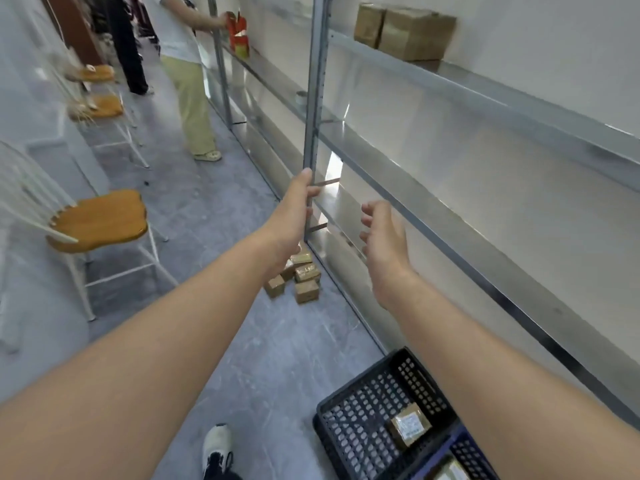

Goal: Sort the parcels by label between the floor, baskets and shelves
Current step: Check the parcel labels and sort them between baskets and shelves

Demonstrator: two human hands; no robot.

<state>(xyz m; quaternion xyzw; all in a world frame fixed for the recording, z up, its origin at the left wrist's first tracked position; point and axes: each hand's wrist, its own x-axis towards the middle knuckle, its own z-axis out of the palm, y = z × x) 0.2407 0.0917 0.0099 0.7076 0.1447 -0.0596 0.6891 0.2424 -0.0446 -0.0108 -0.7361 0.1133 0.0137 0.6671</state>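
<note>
**Empty hands out by the shelves**

Both the left hand [294, 216] and right hand [384, 244] are open, holding nothing. Parcels [299, 275] lie heaped on the floor [214, 209] beyond, partly hidden by the left wrist. One parcel [410, 427] sits in the black basket [346, 410]; a blue basket [464, 448] is cut off. Boxes [405, 31] rest on the top shelf [485, 95]. Chairs [100, 220] line the left.

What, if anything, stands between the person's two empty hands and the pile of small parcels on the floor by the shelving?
Nothing visible. The left hand and right hand are both open and empty, above the parcels on the floor. Only bare floor surrounds the pile; the shelf upright stands beside it, not across the path.
</note>
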